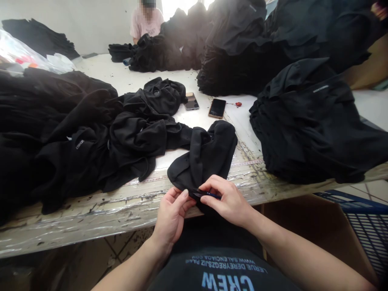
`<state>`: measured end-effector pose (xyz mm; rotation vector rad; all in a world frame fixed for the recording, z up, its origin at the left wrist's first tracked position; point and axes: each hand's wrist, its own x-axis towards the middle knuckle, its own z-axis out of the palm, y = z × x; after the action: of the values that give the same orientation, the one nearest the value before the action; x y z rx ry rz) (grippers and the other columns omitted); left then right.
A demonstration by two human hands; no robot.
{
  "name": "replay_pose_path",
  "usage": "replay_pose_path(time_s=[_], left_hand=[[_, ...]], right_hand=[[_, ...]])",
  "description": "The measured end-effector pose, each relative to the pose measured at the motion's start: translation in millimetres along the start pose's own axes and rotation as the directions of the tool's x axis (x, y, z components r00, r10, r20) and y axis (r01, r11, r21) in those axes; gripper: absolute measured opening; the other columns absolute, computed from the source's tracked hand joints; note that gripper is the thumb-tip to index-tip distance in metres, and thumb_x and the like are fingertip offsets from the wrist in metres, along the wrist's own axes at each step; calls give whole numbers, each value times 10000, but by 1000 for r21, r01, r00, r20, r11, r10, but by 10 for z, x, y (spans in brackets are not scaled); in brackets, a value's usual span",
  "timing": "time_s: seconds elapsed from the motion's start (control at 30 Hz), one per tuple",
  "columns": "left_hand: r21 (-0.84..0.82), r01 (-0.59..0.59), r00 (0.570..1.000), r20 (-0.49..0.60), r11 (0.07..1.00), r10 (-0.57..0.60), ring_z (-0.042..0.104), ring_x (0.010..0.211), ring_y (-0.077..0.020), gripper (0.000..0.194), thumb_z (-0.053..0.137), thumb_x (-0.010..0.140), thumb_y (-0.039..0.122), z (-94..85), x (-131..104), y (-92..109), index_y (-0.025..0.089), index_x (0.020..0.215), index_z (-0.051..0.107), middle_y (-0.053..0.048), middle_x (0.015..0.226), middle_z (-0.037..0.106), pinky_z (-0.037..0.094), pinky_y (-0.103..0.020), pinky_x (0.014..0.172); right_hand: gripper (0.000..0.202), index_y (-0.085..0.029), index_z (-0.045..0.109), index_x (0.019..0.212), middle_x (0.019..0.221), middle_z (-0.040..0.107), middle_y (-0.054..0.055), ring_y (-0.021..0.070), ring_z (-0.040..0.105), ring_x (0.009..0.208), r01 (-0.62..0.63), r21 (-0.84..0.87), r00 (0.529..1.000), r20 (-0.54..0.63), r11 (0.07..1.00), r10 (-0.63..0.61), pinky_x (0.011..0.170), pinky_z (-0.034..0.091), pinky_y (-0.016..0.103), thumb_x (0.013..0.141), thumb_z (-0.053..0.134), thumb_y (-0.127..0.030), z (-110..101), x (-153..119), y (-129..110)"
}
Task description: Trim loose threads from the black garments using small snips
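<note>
A black garment (pixel 198 155) hangs over the table's front edge, close to my body. My left hand (pixel 173 210) pinches its hem between thumb and fingers. In my right hand (pixel 224 198) is a pair of small dark thread snips (pixel 204 194), partly hidden by my fingers. The snips' blades point left and lie against the hem, right beside my left fingertips. Whether the blades are parted I cannot tell.
Loose black garments (pixel 81 153) are heaped on the left of the table (pixel 100 220). Folded black stacks (pixel 315 121) stand at right and behind. Two phones (pixel 217 108) lie mid-table. A blue crate (pixel 363 226) and a cardboard box (pixel 300 226) are below right. Another person (pixel 147 24) is across the table.
</note>
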<state>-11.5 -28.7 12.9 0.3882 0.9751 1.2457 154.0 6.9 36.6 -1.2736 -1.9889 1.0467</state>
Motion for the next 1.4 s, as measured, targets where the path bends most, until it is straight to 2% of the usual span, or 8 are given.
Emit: replay_pose_path(time_s=[0.17, 0.57, 0.8, 0.97, 1.1, 1.23, 1.4], left_hand=[[86, -28, 999, 33, 996, 25, 632, 794, -144, 184, 705, 762, 216, 8, -23, -54, 125, 917, 665, -61, 889, 691, 505, -274, 769], [95, -17, 999, 31, 995, 14, 646, 766, -150, 168, 737, 726, 215, 25, -31, -112, 127, 862, 690, -53, 829, 710, 512, -271, 762], [93, 4, 1000, 24, 996, -6, 656, 765, -156, 214, 763, 693, 236, 42, -42, -98, 116, 856, 693, -62, 821, 711, 518, -272, 767], [74, 50, 999, 4, 996, -50, 651, 699, -149, 263, 758, 701, 292, 37, -29, -98, 110, 872, 678, -71, 809, 700, 530, -283, 709], [100, 9, 1000, 1, 995, -10, 650, 756, -149, 238, 730, 737, 272, 21, -12, -107, 124, 915, 676, -74, 878, 700, 525, -278, 740], [119, -19, 1000, 16, 993, 18, 645, 799, -159, 201, 731, 735, 251, 23, -7, -136, 129, 890, 694, -66, 879, 702, 517, -286, 780], [137, 24, 1000, 10, 990, -25, 653, 739, -169, 202, 764, 688, 265, 61, -28, -168, 129, 825, 710, -53, 797, 705, 522, -295, 748]], right_hand=[[100, -184, 668, 850, 810, 598, 17, 134, 562, 707, -10, 3, 1000, 15, 1000, 9, 628, 447, 251, 757, 646, -153, -19, 39, -64], [87, -190, 668, 811, 776, 601, 13, 132, 556, 693, 8, -49, 1000, 23, 999, -7, 621, 440, 249, 759, 624, -135, 2, 65, -99], [67, -186, 663, 780, 745, 611, 7, 124, 557, 648, -43, -7, 999, 31, 999, 44, 560, 432, 236, 756, 618, -142, 6, 65, -71], [48, -177, 645, 734, 699, 602, -4, 109, 535, 587, -93, 25, 995, 36, 995, 92, 523, 420, 227, 758, 613, -150, 22, 68, -29], [29, -175, 646, 775, 717, 609, -3, 110, 538, 585, -131, 64, 991, 17, 989, 130, 530, 430, 233, 762, 620, -169, 8, 66, 2], [85, -189, 673, 820, 773, 606, 5, 127, 558, 666, -57, 1, 998, 23, 998, 57, 594, 443, 246, 745, 647, -158, -22, 41, -19], [102, -196, 678, 839, 797, 596, 12, 130, 560, 696, -2, -61, 1000, 14, 998, 3, 629, 446, 250, 756, 644, -147, -36, 13, -59]])
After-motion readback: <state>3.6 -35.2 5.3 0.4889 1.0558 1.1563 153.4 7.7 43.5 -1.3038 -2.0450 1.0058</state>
